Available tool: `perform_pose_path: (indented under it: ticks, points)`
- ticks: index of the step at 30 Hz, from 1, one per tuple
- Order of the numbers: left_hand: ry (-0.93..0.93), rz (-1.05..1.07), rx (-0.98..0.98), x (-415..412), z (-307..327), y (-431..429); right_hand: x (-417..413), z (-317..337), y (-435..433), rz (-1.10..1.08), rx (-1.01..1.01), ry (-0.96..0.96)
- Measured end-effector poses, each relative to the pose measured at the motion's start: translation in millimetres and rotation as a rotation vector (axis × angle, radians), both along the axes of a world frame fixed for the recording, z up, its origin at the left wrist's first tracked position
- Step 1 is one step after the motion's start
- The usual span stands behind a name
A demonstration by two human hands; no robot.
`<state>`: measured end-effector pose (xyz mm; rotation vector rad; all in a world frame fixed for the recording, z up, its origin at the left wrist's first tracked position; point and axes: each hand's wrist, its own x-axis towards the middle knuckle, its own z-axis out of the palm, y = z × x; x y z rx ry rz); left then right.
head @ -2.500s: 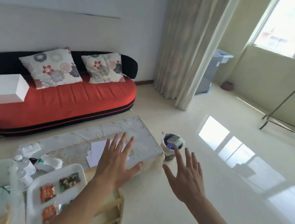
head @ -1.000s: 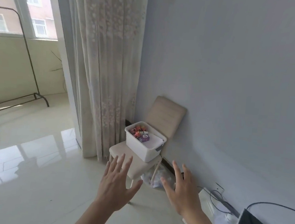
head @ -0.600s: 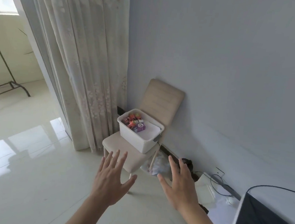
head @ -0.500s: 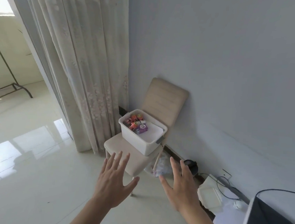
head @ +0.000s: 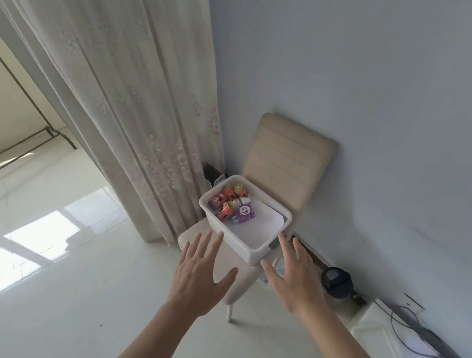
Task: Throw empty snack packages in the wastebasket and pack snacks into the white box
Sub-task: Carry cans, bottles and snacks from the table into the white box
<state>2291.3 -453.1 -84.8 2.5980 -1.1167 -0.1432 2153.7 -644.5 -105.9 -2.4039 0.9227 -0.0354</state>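
The box (head: 238, 245) sits on the chair (head: 287, 160), with snacks (head: 233, 204) in its far corner. Left hand (head: 195, 280) and right hand (head: 294, 282) hover near it, spread and empty. The box is stiff plastic and probably light, so grip both end rims.

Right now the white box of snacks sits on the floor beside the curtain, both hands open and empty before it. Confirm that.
One point is wrong: the head view shows the white box on the seat of the beige chair, not the floor. It does stand beside the curtain, snacks inside, left hand and right hand open and empty before it.
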Motion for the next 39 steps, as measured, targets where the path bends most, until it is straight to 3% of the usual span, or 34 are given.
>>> perform_pose_path:
  ticks: [11,25,39]
  points:
    - [0.059,-0.027,-0.013,104.2,-39.8,-62.8,101.1,-19.6,-57.6,0.014,0.075,0.032]
    - [0.243,-0.081,-0.072,269.6,-97.9,-127.5,222.4,-49.9,-99.0,-0.226,0.183,0.048]
    - [0.423,-0.024,0.025,314.2,-193.9,-164.6,279.8,-156.4,-132.2,-0.287,0.347,0.086]
